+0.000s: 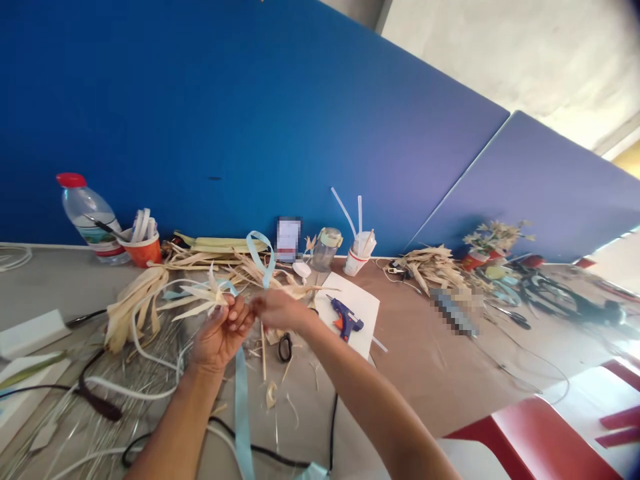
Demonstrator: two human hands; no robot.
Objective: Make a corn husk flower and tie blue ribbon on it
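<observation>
My left hand [223, 333] is closed round the base of a pale corn-husk flower [213, 293], its pointed petals spreading up and to the left. Close beside it, my right hand [277, 311] has its fingers drawn together on a light blue ribbon [241, 400]. One loop of that ribbon stands up above the right hand, and a long tail hangs below, between the two forearms. The exact spot where the fingers grip is partly hidden. Black-handled scissors [285, 347] lie just under the right hand.
A blue glue gun [345, 318] rests on white paper [367, 300]. Dried husks [135, 307] lie left, with more [435, 267] at right. Along the blue partition stand a bottle [93, 220], a red cup [143, 250], a phone [289, 240], a jar [326, 250] and a white cup [357, 260]. Cables cross the table.
</observation>
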